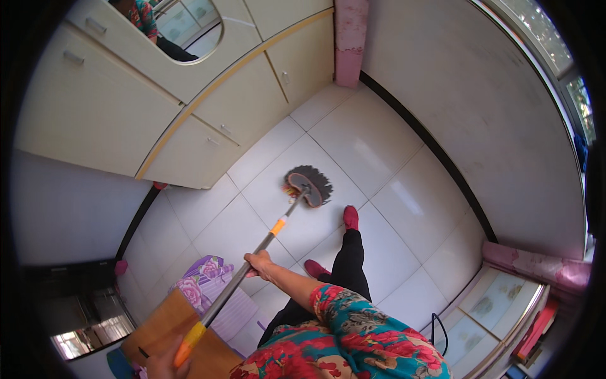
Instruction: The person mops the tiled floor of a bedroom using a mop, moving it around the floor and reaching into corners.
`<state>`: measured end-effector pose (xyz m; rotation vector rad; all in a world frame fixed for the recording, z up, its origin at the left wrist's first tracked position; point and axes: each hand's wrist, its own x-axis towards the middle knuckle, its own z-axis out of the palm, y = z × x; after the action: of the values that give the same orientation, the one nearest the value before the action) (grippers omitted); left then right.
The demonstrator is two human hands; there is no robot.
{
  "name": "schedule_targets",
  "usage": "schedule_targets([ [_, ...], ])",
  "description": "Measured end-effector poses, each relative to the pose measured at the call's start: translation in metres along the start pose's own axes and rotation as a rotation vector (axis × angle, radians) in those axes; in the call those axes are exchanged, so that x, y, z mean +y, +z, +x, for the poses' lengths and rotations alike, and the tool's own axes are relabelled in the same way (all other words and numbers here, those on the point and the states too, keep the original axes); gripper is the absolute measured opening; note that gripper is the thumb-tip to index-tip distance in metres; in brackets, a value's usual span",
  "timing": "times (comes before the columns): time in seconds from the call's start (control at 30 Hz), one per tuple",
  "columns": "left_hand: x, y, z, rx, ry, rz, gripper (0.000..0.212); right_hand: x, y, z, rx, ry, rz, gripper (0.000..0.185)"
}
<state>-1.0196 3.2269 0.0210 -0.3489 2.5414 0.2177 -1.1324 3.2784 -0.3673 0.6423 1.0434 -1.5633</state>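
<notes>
My left hand is closed around the yellow-orange grip end of a mop's telescopic handle, at the lower left. Farther along the pole, my right hand grips the grey metal tube below its orange collar. The mop head, with grey strands around an oval plate, rests on the white tiled floor. Against its left side lies a small pile of red and yellow debris, partly hidden by the head. My red shoes stand just behind the mop head.
Cream cabinets with an oval mirror line the upper left. A dark baseboard edges the wall on the right. Purple floral fabric and a brown wooden panel lie close by the handle. A low cabinet stands lower right.
</notes>
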Motion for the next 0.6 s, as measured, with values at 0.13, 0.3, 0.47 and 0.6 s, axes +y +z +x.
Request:
schedule_targets([
  [0.13,-0.002,-0.005,-0.001,0.018,-0.097,0.077,0.044,-0.014,0.018,0.015,-0.058,0.013,-0.093,0.024],
  [0.3,-0.013,0.013,0.033,0.010,-0.132,-0.224,0.045,-0.042,-0.015,0.028,0.077,-0.022,-0.093,0.026],
  [0.47,-0.009,0.086,0.103,0.060,0.001,-0.480,0.048,-0.103,-0.111,0.040,0.331,-0.074,-0.142,0.022],
  [0.6,0.052,0.093,0.197,-0.017,0.065,-0.515,0.047,-0.167,-0.221,0.083,0.603,-0.170,0.030,0.014],
])
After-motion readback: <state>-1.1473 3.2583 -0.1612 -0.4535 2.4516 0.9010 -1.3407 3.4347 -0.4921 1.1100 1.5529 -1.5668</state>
